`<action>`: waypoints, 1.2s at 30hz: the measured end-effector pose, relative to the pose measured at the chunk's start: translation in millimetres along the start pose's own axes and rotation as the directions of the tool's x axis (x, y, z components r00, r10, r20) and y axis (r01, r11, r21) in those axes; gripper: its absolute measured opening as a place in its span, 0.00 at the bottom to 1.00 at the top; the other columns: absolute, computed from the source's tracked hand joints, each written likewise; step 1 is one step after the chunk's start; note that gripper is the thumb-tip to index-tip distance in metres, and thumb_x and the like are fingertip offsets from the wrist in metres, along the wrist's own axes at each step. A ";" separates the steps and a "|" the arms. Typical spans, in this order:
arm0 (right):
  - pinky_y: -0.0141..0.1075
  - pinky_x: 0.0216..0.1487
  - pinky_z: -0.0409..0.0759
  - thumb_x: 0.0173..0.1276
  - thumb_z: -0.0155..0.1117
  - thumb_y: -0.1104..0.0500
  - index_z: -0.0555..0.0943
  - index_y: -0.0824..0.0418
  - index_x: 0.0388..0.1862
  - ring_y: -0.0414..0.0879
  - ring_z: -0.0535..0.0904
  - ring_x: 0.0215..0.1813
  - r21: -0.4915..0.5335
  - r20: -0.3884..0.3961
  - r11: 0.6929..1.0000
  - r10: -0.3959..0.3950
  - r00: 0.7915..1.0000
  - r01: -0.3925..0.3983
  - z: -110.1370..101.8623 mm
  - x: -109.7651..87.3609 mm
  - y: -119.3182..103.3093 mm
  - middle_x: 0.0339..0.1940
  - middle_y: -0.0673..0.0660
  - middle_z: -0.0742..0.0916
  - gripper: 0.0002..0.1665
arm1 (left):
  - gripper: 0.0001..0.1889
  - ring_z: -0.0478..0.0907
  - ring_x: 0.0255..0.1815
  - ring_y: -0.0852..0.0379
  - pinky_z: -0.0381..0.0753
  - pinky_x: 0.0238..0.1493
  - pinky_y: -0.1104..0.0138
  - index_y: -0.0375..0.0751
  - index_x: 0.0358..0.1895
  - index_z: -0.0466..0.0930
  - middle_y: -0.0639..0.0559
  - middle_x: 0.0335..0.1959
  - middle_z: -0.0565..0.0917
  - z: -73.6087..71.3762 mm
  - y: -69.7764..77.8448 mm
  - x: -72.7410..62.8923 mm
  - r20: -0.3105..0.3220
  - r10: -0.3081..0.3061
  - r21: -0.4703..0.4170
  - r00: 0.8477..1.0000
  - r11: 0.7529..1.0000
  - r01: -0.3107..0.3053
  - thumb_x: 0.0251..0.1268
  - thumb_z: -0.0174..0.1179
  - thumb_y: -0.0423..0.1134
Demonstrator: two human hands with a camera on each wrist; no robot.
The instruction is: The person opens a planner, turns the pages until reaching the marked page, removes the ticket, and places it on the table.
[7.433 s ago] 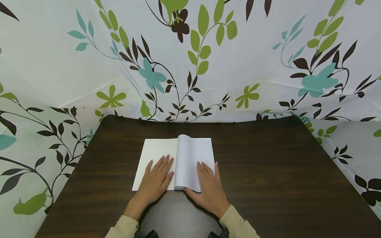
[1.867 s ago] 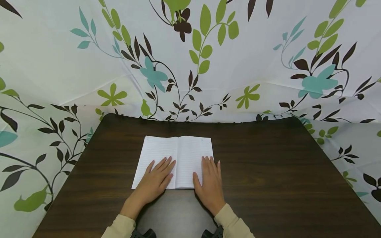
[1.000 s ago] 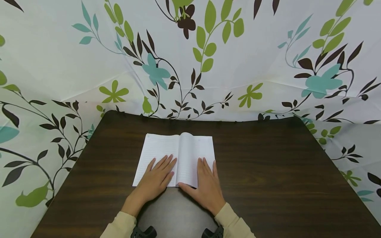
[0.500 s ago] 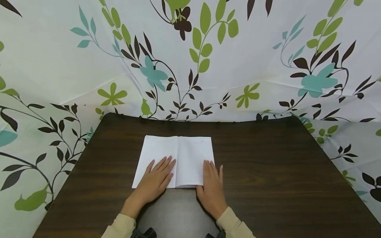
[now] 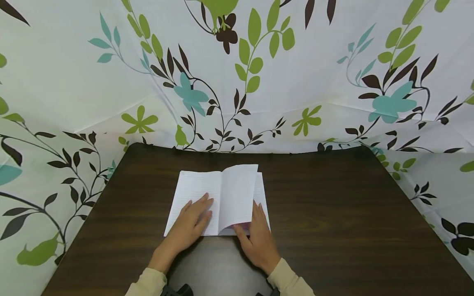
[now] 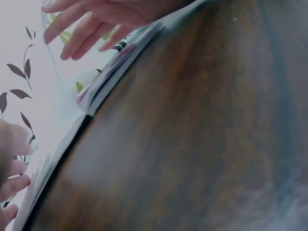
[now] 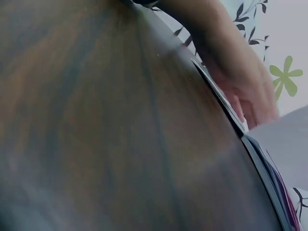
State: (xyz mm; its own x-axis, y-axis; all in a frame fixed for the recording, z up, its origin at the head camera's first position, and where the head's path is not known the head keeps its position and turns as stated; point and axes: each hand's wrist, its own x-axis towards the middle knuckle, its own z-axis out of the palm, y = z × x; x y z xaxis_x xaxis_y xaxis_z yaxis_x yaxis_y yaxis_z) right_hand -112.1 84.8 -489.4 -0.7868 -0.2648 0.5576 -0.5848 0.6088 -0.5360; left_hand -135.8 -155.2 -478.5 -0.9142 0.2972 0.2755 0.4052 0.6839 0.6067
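A lined notebook [image 5: 201, 181] lies open on the dark wooden table. Its right-hand page [image 5: 238, 187] is lifted and curves up from the spine, overlapping the white page [image 5: 262, 191] under it. A strip of pink [image 5: 242, 225] shows below the raised page's lower edge. My left hand [image 5: 187, 224] rests on the left page, fingers loosely bent. My right hand [image 5: 259, 242] is at the lower right corner, fingers along the raised page's right edge and thumb near its bottom edge. The left wrist view shows the right hand [image 6: 96, 24] over the notebook, fingers loosely extended.
Dark wooden table [image 5: 333, 213] surrounds the notebook. A curved grey surface [image 5: 218, 267] lies in front of it. Behind stands white cloth [image 5: 326, 53] with green, blue and brown leaf patterns. Black wrist straps [image 5: 177, 290] sit by the beige sleeves.
Earlier a blank left page showed; now both pages are lined. Since half a second ago, the right page has risen, the pink strip has appeared and my right hand has shifted slightly left.
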 end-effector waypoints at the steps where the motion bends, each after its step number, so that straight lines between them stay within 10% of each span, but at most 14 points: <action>1: 0.68 0.75 0.53 0.77 0.59 0.52 0.66 0.62 0.79 0.59 0.57 0.83 0.010 0.029 0.999 -0.032 0.999 0.032 1.2 0.3 -0.6 0.83 0.62 0.64 0.36 | 0.23 0.67 0.77 0.41 0.58 0.76 0.40 0.34 0.71 0.75 0.38 0.75 0.71 -1.7 0.0 0.5 -0.027 -0.022 -0.036 0.999 0.999 0.021 0.82 0.54 0.43; 7: 0.73 0.73 0.54 0.81 0.53 0.44 0.83 0.54 0.56 0.59 0.56 0.83 -0.008 0.122 0.994 -0.110 0.986 0.111 9.6 4.1 -9.5 0.83 0.61 0.63 0.21 | 0.25 0.71 0.73 0.38 0.68 0.72 0.42 0.31 0.72 0.72 0.35 0.70 0.77 -13.8 2.2 4.6 -0.143 -0.142 -0.217 0.980 0.970 0.109 0.87 0.42 0.45; 10: 0.74 0.73 0.52 0.81 0.50 0.40 0.83 0.56 0.62 0.62 0.55 0.83 -0.032 0.173 0.994 -0.101 0.980 0.108 14.1 4.6 -16.0 0.83 0.65 0.64 0.28 | 0.25 0.73 0.71 0.36 0.68 0.70 0.40 0.30 0.71 0.71 0.32 0.67 0.78 -21.9 3.0 5.3 -0.184 -0.194 -0.272 0.964 0.952 0.140 0.89 0.37 0.45; 15: 0.74 0.73 0.50 0.82 0.48 0.37 0.75 0.46 0.76 0.63 0.54 0.83 -0.054 0.242 0.993 -0.090 0.966 0.106 18.4 3.4 -22.7 0.82 0.67 0.64 0.31 | 0.26 0.68 0.75 0.39 0.65 0.75 0.50 0.31 0.75 0.67 0.34 0.72 0.74 -40.8 3.3 4.7 -0.356 -0.251 -0.346 0.900 0.930 0.122 0.89 0.32 0.43; 20: 0.74 0.74 0.48 0.83 0.46 0.36 0.79 0.43 0.72 0.64 0.52 0.84 -0.061 0.262 0.992 -0.091 0.961 0.110 20.0 1.8 -22.2 0.83 0.66 0.63 0.29 | 0.24 0.60 0.80 0.45 0.59 0.78 0.62 0.38 0.79 0.64 0.47 0.80 0.66 -54.1 6.6 4.0 -0.505 -0.177 -0.292 0.845 0.956 0.026 0.87 0.39 0.39; 24: 0.73 0.75 0.46 0.82 0.45 0.35 0.82 0.46 0.69 0.64 0.51 0.84 -0.072 0.276 0.991 -0.091 0.957 0.115 19.7 1.9 -20.2 0.83 0.65 0.64 0.30 | 0.26 0.61 0.80 0.43 0.57 0.77 0.42 0.40 0.77 0.68 0.46 0.80 0.66 -46.6 11.6 5.3 -0.443 -0.039 -0.119 0.895 0.993 -0.016 0.80 0.54 0.38; 29: 0.72 0.76 0.46 0.82 0.46 0.36 0.82 0.46 0.69 0.62 0.51 0.84 -0.088 0.294 0.990 -0.079 0.952 0.109 19.2 2.7 -20.9 0.83 0.64 0.64 0.29 | 0.27 0.63 0.79 0.44 0.55 0.75 0.36 0.41 0.75 0.71 0.43 0.78 0.69 -18.0 12.1 5.6 -0.165 0.107 0.086 0.980 0.992 -0.094 0.77 0.59 0.43; 36: 0.68 0.76 0.54 0.80 0.55 0.48 0.82 0.57 0.67 0.59 0.61 0.82 -0.091 0.189 0.992 -0.073 0.979 0.092 22.4 2.8 -18.3 0.79 0.66 0.70 0.25 | 0.24 0.66 0.78 0.45 0.55 0.76 0.37 0.38 0.73 0.73 0.43 0.75 0.73 9.3 3.2 -0.1 0.026 0.098 0.180 0.995 0.979 -0.101 0.81 0.55 0.43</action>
State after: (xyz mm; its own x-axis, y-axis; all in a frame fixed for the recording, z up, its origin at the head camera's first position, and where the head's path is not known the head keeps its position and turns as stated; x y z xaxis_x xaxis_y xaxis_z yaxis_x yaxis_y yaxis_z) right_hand -108.0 56.2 -492.2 -0.7648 -0.4453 0.4657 -0.6342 0.6477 -0.4222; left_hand -134.5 -146.9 -483.5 -0.8701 0.3799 0.3141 0.4873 0.7590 0.4319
